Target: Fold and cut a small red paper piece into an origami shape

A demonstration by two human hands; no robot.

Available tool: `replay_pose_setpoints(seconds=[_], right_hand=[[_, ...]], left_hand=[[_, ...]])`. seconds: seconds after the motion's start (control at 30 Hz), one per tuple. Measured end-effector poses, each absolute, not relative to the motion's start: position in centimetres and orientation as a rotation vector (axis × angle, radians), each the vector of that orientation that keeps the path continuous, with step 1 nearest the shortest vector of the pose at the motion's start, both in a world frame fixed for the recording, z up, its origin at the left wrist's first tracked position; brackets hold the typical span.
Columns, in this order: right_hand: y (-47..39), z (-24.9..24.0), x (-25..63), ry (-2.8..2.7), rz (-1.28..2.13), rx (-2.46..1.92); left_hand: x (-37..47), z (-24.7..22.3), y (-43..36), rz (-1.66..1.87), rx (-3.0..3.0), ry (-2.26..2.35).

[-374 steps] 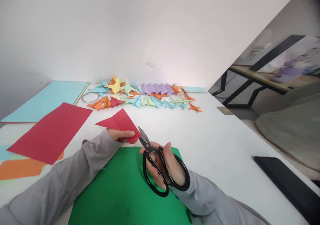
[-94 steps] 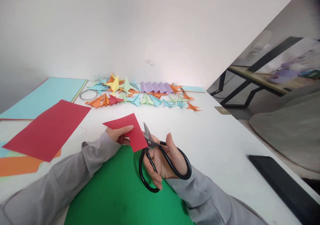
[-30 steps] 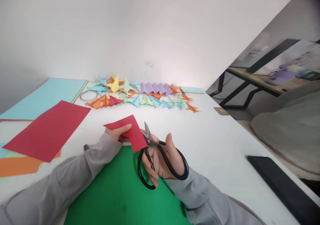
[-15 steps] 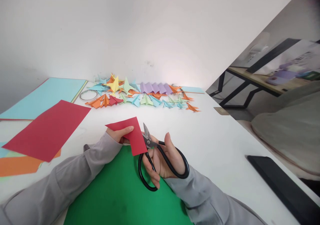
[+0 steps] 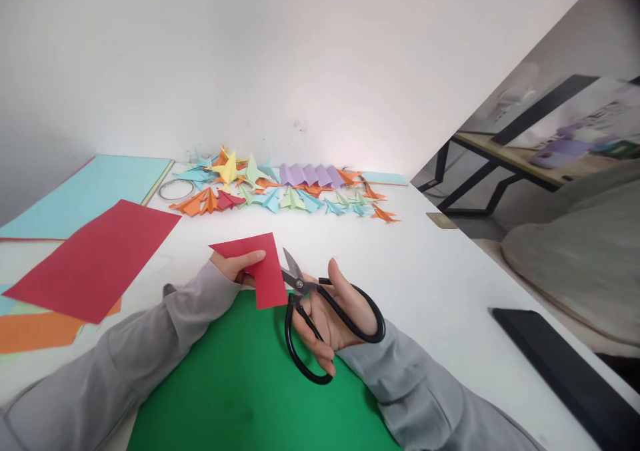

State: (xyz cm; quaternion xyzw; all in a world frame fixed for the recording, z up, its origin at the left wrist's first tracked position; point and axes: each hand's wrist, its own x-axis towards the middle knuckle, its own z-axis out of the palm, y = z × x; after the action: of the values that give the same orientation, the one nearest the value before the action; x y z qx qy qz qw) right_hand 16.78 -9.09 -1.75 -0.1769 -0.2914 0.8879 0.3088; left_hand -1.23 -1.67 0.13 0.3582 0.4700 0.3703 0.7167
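A small red paper piece (image 5: pixel 270 277) is pinched in my left hand (image 5: pixel 239 264), thumb on top and the other fingers mostly hidden beneath it. My right hand (image 5: pixel 337 317) holds black-handled scissors (image 5: pixel 299 283), with its thumb and fingers through the loops. The scissor blades are parted and lie at the right edge of the red piece; whether they touch it I cannot tell. Below both hands lies a large green sheet (image 5: pixel 250 384).
Folded paper shapes (image 5: pixel 291 199) line the wall, beside a wire coil (image 5: pixel 176 189). Blue sheets (image 5: pixel 95 191), a large red sheet (image 5: pixel 100 257) and orange paper (image 5: pixel 40 332) lie at left. A black flat object (image 5: pixel 555 364) rests at right.
My right hand and the scissors have shifted slightly right, and the blades overlap the red piece less. The lower part of the red piece has swung a little left.
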Motion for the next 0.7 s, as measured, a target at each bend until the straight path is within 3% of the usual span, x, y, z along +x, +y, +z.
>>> replay_pose_setpoints(seconds=[0.7], right_hand=[[-9.40, -1.34, 16.09, -0.849, 2.141, -0.593]], left_hand=[[-0.72, 0.64, -2.07, 0.820, 0.687, 1.032]])
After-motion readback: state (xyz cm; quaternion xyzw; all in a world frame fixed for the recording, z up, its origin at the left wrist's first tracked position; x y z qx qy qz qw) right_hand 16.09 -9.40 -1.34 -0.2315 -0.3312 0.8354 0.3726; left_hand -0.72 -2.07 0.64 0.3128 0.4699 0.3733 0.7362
